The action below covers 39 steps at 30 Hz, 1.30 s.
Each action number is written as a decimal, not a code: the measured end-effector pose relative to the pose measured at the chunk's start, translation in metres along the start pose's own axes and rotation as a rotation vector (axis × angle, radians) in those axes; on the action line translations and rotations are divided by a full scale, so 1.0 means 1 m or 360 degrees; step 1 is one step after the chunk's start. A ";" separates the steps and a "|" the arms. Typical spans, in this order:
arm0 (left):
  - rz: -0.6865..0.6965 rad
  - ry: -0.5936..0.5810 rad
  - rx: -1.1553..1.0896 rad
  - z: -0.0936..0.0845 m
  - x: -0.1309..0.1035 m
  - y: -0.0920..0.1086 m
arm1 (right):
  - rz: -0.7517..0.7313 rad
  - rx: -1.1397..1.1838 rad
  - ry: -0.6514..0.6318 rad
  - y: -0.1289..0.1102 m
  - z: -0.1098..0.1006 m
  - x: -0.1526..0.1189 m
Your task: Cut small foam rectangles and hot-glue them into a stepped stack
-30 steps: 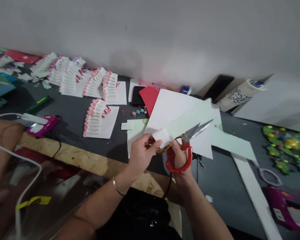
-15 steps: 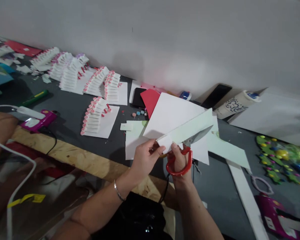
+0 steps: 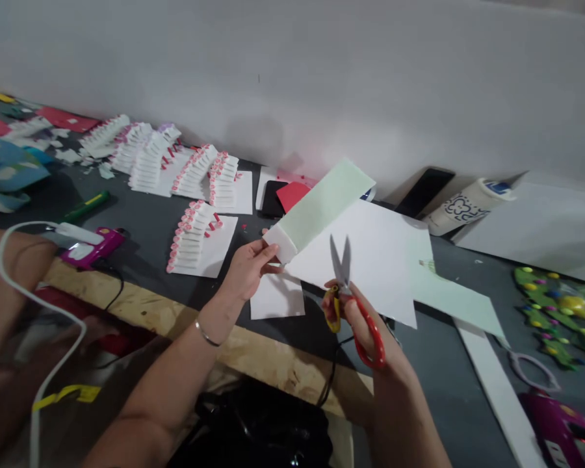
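Note:
My left hand (image 3: pixel 246 270) pinches the near end of a long pale green strip of paper (image 3: pixel 326 201), whose white end is folded up by the thumb. It holds the strip raised and tilted over the table. In my right hand (image 3: pixel 361 318) are scissors (image 3: pixel 342 266) with one red and one yellow handle, blades parted and pointing away from me, clear of the strip. Beneath them lies a large white sheet (image 3: pixel 365 253). A smaller white piece (image 3: pixel 277 299) rests below my left hand.
White cards with rows of pink-tipped strips (image 3: pixel 195 240) stand to the left. Magenta glue guns (image 3: pixel 97 247) lie at both sides. A white tumbler (image 3: pixel 468 205) and a dark phone (image 3: pixel 429 188) lean by the wall. Another person's arm (image 3: pixel 10 279) is at far left.
The scissors have come away from the strip, drawn down toward me with blades parted. My left hand has moved left with the strip, which now shows its green face more fully.

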<state>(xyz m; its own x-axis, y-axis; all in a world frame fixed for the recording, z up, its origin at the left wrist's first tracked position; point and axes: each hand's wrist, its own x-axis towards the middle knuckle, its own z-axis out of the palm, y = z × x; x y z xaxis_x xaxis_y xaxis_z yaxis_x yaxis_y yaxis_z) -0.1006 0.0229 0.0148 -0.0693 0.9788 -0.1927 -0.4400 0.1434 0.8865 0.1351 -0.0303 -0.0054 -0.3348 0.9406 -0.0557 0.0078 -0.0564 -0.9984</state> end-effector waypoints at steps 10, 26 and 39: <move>-0.0071 -0.0204 0.0132 0.014 0.021 -0.006 | 0.0181 -0.0959 -0.0204 -0.025 -0.004 0.008; -0.0060 -0.0196 0.0256 0.012 0.019 -0.019 | 0.0258 -0.0985 -0.0332 -0.022 -0.015 0.023; -0.0128 -0.0193 0.0246 0.012 0.015 -0.021 | 0.0205 -0.1062 -0.0237 -0.014 -0.011 0.021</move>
<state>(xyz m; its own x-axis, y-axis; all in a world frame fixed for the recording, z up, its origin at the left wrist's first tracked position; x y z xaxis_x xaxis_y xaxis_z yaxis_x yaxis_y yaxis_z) -0.0820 0.0364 -0.0014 0.0730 0.9723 -0.2218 -0.2965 0.2335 0.9260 0.1378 -0.0060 0.0074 -0.4175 0.8817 -0.2198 0.6180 0.0981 -0.7800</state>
